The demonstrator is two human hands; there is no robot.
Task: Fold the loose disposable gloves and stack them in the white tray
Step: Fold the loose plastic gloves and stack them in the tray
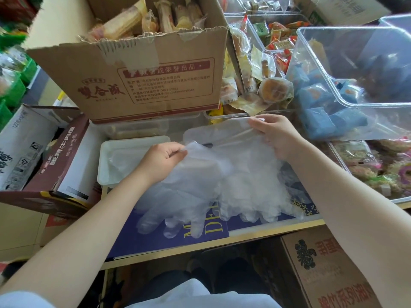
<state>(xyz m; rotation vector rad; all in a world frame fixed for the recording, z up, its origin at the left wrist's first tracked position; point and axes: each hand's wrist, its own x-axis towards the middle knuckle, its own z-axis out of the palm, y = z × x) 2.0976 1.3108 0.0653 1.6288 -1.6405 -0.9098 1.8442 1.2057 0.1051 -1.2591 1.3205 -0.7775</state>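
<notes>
Hands pinch gloves (222, 174): L (164, 156) cuff; R (273, 134) far edge.

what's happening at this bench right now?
A person is working on clear disposable gloves spread over a blue printed sheet. The left hand pinches one cuff edge and the right hand holds the other, pulling the cuff flat; the glove fingers point toward the person. The white tray sits just to the left and already seems to hold some clear plastic. A cardboard box of packaged snacks stands behind it.
</notes>
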